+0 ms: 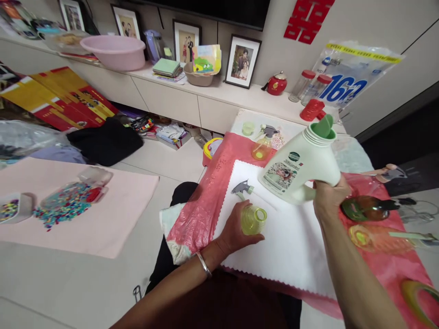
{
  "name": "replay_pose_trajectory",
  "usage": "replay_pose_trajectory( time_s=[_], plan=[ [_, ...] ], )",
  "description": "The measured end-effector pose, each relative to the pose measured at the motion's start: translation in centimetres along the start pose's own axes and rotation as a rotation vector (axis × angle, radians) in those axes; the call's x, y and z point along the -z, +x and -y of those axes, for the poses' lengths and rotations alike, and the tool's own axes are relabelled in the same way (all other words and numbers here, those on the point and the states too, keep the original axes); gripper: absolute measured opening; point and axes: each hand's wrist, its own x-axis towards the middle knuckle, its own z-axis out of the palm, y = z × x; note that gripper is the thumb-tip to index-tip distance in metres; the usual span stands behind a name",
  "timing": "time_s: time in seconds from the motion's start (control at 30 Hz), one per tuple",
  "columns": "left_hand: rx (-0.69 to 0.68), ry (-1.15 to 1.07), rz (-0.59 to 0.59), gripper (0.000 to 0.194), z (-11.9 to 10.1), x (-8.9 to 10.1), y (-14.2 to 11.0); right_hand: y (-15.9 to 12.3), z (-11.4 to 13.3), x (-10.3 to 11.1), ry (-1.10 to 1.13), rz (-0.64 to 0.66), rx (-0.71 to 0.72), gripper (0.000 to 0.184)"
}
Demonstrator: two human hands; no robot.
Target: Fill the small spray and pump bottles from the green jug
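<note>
My left hand (233, 226) is wrapped around a translucent yellow-green spray bottle (254, 221) with its spray head off and its open neck facing up. A grey trigger spray head (242, 187) with a thin clear tube lies on the white mat (281, 256) just beyond it. By its handle, my right hand (331, 196) grips a big pale green detergent jug (297, 160). That jug leans a little to the right, uncapped, with a green spout showing in its mouth. A light green cap (248, 128) and an amber spray bottle (262, 147) stand behind the mat.
On the right of the red-covered table (195, 210) lie a dark bottle (366, 208), an orange spray bottle (380, 238) and a tape roll (420, 299). Small beads (65, 205) are scattered on the pink table at left. A cabinet (164, 96) runs along the wall.
</note>
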Motion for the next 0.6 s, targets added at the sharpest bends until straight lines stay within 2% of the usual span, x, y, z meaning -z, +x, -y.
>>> replay_pose_trajectory(
  time_s=[0.13, 0.3, 0.4, 0.47, 0.53, 0.6],
  plan=[
    [0.025, 0.013, -0.002, 0.115, -0.1, 0.1, 0.2, -0.3, -0.2, -0.7, 0.017, 0.028, -0.046, 0.032],
    [0.025, 0.011, 0.013, 0.12, -0.2, 0.1, 0.2, -0.4, 0.5, 1.3, -0.032, 0.134, -0.037, 0.047],
    [-0.024, 0.035, 0.029, 0.112, -0.4, 0.2, 0.1, -1.1, 1.0, 2.9, -0.085, 0.22, -0.018, 0.05],
    [-0.059, 0.062, 0.033, 0.101, -0.4, 0.2, 0.1, -2.2, 1.4, 4.0, -0.122, 0.197, 0.02, 0.057],
    [-0.071, 0.065, 0.019, 0.095, -0.4, 0.2, 0.1, -3.9, 1.7, 4.9, -0.146, 0.094, 0.072, 0.064],
    [-0.064, 0.042, 0.002, 0.094, -0.4, 0.1, 0.1, -6.1, 1.9, 5.0, -0.14, 0.052, 0.135, 0.059]
  ],
)
